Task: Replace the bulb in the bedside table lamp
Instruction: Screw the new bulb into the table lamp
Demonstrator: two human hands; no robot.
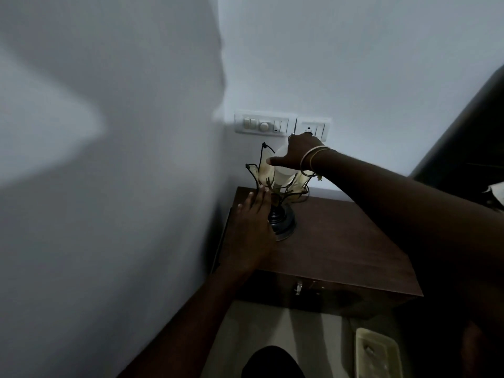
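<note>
Both hands are on the lamp. My right hand (296, 154) reaches in from the right and closes over the top of the white bulb (283, 173), thumb pointing left across it, so I read it as gripping the bulb, though the fingers behind are hidden. My left hand (252, 214) lies open and flat against the lamp (281, 211) stem and the lower petals of its shade, bracing it rather than clasping it. The bulb stands upright inside the petal shade, its long axis vertical, directly beneath my right palm. So the right hand is nearer and the turn, I judge, goes around that vertical axis. The lamp sits at the back left corner of the bedside table (341, 241), just below the wall switch panel (261, 125).
</note>
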